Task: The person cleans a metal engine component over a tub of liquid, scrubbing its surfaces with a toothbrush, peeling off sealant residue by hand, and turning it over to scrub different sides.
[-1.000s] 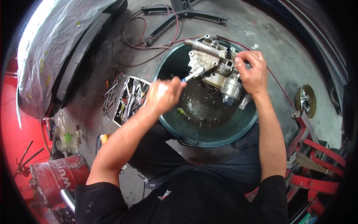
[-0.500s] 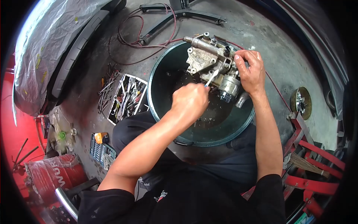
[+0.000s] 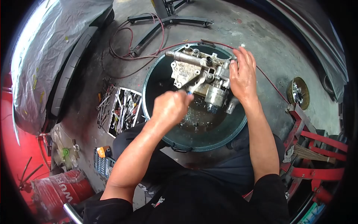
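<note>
My left hand (image 3: 169, 107) is closed round the handle of a small brush (image 3: 197, 86), whose pale head touches the middle of a metal engine part (image 3: 186, 72). The part, with pipes, bolts and a round silver housing (image 3: 216, 96), rests over the far side of a dark green tub (image 3: 227, 138). Dark liquid with bits of debris lies in the tub's bottom. Against the part's right end rests my right hand (image 3: 243, 76), its fingers stretched out and spread a little.
Left of the tub stand a white tray of tools (image 3: 111, 128), loose wrenches (image 3: 103, 108) and a socket set (image 3: 103, 164). A red hose (image 3: 266, 78) runs behind. At right are a metal bowl (image 3: 306, 98) and red frame (image 3: 317, 173).
The part has shifted left in view with the tub. My left hand has moved back and forth with the brush. The fingers of my right hand have straightened from their earlier bent grip.
</note>
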A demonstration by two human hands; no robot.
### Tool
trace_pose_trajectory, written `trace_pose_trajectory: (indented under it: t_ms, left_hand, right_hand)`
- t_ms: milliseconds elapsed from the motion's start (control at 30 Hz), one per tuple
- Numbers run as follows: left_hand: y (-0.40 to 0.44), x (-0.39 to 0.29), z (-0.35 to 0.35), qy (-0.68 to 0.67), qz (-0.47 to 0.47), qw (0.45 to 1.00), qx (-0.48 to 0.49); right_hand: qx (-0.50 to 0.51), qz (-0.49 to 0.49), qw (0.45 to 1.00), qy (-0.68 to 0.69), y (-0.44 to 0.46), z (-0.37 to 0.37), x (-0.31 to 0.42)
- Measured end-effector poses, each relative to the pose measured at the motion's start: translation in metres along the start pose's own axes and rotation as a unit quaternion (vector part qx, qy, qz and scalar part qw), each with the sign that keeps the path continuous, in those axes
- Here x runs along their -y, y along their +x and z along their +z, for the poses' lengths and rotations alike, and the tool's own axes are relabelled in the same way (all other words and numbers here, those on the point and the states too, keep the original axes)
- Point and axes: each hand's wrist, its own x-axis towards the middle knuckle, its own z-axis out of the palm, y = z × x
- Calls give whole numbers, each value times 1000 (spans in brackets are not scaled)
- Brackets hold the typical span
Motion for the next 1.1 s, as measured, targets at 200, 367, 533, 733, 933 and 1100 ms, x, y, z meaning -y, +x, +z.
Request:
trace_pose_trajectory:
  t_ms: [200,367,533,733,933,1100]
  left_hand:
    - [-3,15,-74,-30,13,999,-35]
    - [84,-36,-131,152,112,982,13]
    - [132,-85,-94,289,233,916,153]
    - [134,-100,-105,387,296,871,68]
    - [135,-116,-86,510,471,718,-44]
    - [135,-78,-100,516,304,799,-45]
  right_hand:
    - [37,150,986,58,-42,-19,-9]
    - [-60,122,986,93,-51,-1,-13]
    - [-83,155,976,127,-51,0,-18]
    - [-103,167,967,163,-46,3,-17]
    - [-81,184,967,157,-46,-3,-14]
    - [-104,164,968,161,-47,2,-18]
